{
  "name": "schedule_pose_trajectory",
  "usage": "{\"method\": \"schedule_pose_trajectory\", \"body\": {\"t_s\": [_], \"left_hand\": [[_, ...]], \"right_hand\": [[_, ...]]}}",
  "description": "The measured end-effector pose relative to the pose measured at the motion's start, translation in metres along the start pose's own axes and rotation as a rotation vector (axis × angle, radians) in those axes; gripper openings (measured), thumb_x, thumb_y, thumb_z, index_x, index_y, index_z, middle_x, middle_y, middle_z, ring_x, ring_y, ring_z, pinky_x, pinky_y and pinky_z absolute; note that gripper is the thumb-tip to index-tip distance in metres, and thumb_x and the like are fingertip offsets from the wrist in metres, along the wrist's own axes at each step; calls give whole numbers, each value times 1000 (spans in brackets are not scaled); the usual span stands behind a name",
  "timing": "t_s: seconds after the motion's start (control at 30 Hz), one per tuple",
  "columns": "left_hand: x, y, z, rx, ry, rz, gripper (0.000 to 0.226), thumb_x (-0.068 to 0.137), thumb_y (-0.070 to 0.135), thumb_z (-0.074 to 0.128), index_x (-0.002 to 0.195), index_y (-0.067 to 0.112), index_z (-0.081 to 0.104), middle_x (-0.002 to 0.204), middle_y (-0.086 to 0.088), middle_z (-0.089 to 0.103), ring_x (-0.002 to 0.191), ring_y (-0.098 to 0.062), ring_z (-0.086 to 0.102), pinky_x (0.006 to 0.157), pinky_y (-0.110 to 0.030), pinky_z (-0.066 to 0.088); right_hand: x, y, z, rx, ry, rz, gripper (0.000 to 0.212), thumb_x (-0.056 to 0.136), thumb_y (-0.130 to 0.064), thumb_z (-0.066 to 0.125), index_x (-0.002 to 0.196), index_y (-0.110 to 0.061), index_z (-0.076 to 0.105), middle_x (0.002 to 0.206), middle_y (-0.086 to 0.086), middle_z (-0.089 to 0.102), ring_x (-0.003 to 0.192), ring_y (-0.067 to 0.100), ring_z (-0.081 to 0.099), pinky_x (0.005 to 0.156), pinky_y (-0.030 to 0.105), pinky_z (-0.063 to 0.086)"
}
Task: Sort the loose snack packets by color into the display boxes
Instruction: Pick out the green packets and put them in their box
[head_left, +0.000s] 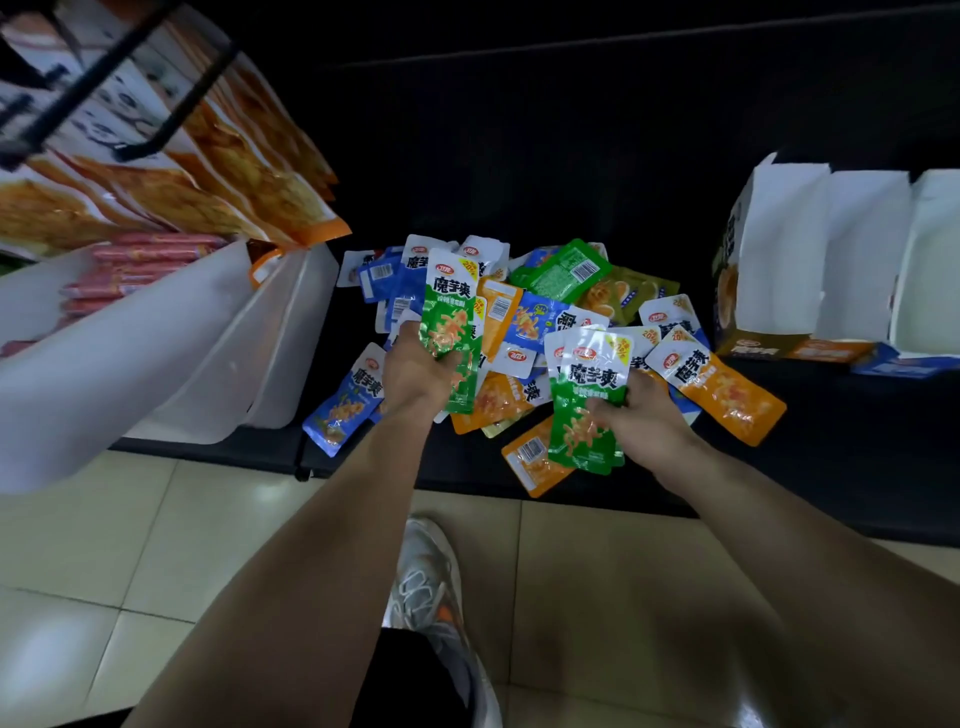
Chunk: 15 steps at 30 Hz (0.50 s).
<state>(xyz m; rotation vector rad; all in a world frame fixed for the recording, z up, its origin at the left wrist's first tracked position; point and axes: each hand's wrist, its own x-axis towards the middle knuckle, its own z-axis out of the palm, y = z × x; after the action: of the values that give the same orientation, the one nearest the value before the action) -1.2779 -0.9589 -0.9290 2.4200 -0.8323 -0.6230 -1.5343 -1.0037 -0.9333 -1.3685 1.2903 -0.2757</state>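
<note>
While the pile of loose packets (519, 317) lies spread across the dark shelf (571, 156) in the middle of the scene, both hands are above its near edge, each holding green. The left hand (415, 369) has its fingers curled round the lower part of 1 green packet (451, 312). That packet stands nearly upright, its white top pointing far and well clear of the fingers. The right hand (641, 421) clamps a small stack of green packets (584, 410) from the right, thumb on the printed front. The stack juts out to the left of the palm with the white tops far; how many packets it holds cannot be told. Just right of that hand an orange packet (722, 389) lies tilted on the shelf. Left of the left wrist a blue packet (343, 405) rests at the pile's left edge. Blue, orange, green and olive packets overlap in the heap between and beyond the hands. The display boxes (831, 249), white inside with flaps raised, stand at the right, apart from the pile. At the left are white bins (208, 353) holding red sausages (140, 260), with large orange bags (244, 156) hanging above. A shoe (431, 587) stands on the tiled floor (130, 545) nearest the viewer.
</note>
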Motion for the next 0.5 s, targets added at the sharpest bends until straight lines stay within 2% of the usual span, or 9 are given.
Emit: {"method": "schedule_pose_trajectory", "body": {"t_s": [0.07,0.13,0.2,0.3,0.37,0.43,0.5], "left_hand": [[-8,-3,-11,-3,53,9,45,93,26,68,131,12,48,101,-2,65,88,-23,64,79,-36,54],[-16,-7,-19,-2,109,38,28,97,26,63,120,13,54,91,4,60,79,-18,60,72,-29,52],[-21,-11,-27,-73,139,21,12,97,22,62,105,15,57,84,8,59,77,-17,62,66,-20,52],[-29,-12,-37,-119,193,4,13,95,22,62,103,12,66,91,-3,67,87,-24,63,75,-31,53],[-41,-5,-41,-164,228,4,17,95,24,63,105,11,67,94,-6,68,84,-21,61,74,-30,49],[-55,4,-38,-364,171,-41,15,94,21,66,106,11,67,93,-4,69,87,-22,64,75,-31,51],[-69,16,-29,-582,22,-112,8,93,16,69,100,14,65,94,-4,68,94,-28,67,82,-39,57]], "right_hand": [[-2,-7,3,11,7,5,31,95,-32,63,122,-20,53,111,0,63,101,20,61,88,41,52],[-6,-15,6,39,15,7,34,93,-33,65,123,-22,55,116,-1,65,105,21,62,96,45,51],[-10,-21,8,83,15,15,33,94,-29,66,125,-22,57,117,-3,66,107,20,62,96,41,50],[-19,-31,9,160,10,9,29,96,-18,64,125,-19,60,111,-7,67,106,18,62,85,30,47],[-25,-39,10,194,-4,17,26,96,-16,64,121,-22,61,107,-10,68,106,19,64,87,33,50],[-30,-44,13,232,-18,34,24,95,-17,66,116,-28,62,109,-9,69,108,23,65,96,45,53],[-31,-45,14,292,-36,48,23,93,-19,68,107,-35,62,111,-7,71,109,25,65,99,54,52]]}}
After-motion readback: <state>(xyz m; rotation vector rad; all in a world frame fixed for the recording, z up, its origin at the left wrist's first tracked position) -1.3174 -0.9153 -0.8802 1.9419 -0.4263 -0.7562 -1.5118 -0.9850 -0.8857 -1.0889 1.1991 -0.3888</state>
